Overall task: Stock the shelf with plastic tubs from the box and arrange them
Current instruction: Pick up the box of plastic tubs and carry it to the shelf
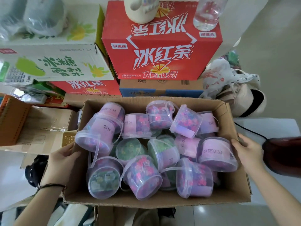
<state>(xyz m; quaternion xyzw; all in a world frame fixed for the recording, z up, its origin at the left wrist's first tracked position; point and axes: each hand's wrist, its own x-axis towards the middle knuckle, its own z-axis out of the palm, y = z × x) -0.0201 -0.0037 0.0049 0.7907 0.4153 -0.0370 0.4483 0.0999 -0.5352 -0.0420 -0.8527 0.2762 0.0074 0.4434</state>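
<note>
My left hand (62, 162) grips the left wall of the cardboard box (156, 202), thumb hooked over the rim. My right hand (247, 152) grips the right wall the same way, fingers curled over the edge. A dark cord band sits on my left wrist.

The box is open at the top and holds the plastic tubs (141, 175), clear with lids and thin loop handles, lying tumbled on their sides in at least two layers. Most contain pink and purple pieces; a few, such as one green tub (128, 148) near the centre, contain green pieces. Several carry pale purple labels.

Beyond the far rim, a red drinks carton (162, 51) stands stacked on other cartons, with a white and green carton (53, 62) to its left. More cardboard crowds the left wall. To the right, a dark red object (283, 155) lies just beside my right hand. No shelf is in view.
</note>
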